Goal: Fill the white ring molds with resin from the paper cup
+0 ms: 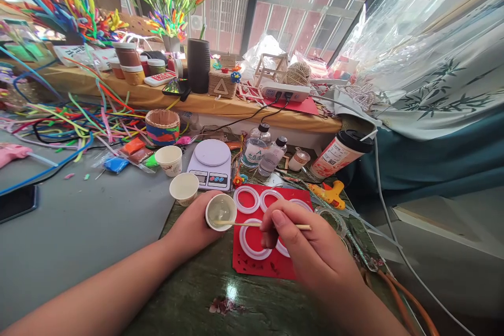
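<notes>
My left hand (193, 223) is wrapped round a paper cup (221, 213), tilted so that its inside faces me. A clear, slightly cloudy liquid lies in the cup. Between the thumb and fingers of my right hand (301, 233) is a thin wooden stick (248, 224), its far end dipping into the cup. Under and beyond my right hand, white ring-shaped molds (255, 254) rest on a red sheet (260, 269); my hand partly covers some of them. Two more paper cups (184, 189) stand just left of the held one.
A kitchen scale (212, 160) stands behind the cups, beside two clear bottles (272, 157). Right of the sheet lies a yellow glue gun (333, 194), near a lidded drink cup (338, 153). A phone (18, 203) and tangled pipe cleaners (74, 126) are at left. A cable (381, 189) hangs at right.
</notes>
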Motion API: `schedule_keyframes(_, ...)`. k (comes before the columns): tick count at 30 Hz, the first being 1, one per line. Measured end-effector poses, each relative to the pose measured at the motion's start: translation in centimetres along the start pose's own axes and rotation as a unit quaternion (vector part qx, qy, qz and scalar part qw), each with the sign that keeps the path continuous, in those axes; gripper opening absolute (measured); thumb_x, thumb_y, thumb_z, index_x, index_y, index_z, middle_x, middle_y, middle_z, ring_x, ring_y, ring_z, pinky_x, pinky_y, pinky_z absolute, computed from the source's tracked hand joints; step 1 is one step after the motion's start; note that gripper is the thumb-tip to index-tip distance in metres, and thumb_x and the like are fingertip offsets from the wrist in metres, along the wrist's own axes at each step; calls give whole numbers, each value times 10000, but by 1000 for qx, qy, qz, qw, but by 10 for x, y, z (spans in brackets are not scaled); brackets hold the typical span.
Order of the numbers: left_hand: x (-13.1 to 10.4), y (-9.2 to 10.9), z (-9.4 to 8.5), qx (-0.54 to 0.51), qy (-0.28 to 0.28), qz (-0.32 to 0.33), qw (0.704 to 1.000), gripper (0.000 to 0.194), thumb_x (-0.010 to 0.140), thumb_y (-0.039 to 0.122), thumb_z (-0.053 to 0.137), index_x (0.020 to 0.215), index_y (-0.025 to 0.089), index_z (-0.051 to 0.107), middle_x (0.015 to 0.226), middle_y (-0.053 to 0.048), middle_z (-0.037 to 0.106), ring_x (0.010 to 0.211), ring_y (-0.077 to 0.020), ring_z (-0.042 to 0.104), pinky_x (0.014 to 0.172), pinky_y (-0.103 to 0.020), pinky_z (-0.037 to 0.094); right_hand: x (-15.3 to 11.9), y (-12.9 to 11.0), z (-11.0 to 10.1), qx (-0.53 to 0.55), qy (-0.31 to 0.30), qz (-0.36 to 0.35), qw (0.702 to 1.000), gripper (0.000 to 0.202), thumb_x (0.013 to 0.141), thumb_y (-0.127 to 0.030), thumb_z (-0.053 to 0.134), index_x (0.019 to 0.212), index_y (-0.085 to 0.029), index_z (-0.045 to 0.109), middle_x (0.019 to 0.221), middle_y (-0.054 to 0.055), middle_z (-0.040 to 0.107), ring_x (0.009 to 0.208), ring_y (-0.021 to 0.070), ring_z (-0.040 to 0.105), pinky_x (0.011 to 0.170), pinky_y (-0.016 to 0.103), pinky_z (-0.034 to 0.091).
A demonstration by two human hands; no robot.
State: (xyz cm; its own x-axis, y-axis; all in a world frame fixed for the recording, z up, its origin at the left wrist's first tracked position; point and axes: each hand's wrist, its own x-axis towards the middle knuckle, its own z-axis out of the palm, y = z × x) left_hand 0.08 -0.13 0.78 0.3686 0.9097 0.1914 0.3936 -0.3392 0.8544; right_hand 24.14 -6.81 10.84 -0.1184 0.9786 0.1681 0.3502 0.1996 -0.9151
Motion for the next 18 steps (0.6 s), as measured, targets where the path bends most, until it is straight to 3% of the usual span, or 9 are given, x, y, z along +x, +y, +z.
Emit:
schedule_keyframes(3, 0, -1, 0, -2, -2, 0, 1000, 362, 865, 230, 838, 1222, 243, 776, 1246, -77, 858, 1124, -321, 814, 1040, -454, 670, 0, -2, 0, -17, 38, -10, 999, 501, 1222, -571, 487, 913, -253, 721, 764, 2, 694, 706, 181, 667, 638, 301, 496)
schedule_keyframes(6, 0, 0, 0, -2, -2, 1, 1000, 341, 871, 223, 835, 1207, 248, 782, 1243, -73, 859, 1128, -317, 814, 1034, -441, 669, 1, -3, 1, -13, -1, -11, 1000, 498, 1219, -566, 480, 917, -254, 723, 780, 10, 707, 717, 189, 681, 642, 304, 513)
schedule_keyframes(10, 2, 2, 0, -6, -3, 6, 1000, 326, 872, 223, 832, 1194, 248, 785, 1226, -70, 864, 1116, -313, 818, 1022, -432, 671, 0, -1, 1, -15, 29, -15, 999, 488, 1223, -557, 490, 910, -258, 716, 783, 6, 702, 738, 192, 671, 668, 311, 502)
schedule_keyframes(18, 1, 0, 1, -11, -3, 11, 1000, 327, 877, 227, 835, 1199, 248, 787, 1227, -67, 863, 1103, -302, 818, 1017, -423, 670, 1, -1, 0, -4, -2, 1, 1000, 457, 1205, -502, 511, 877, -256, 713, 766, 3, 704, 707, 184, 672, 631, 297, 501)
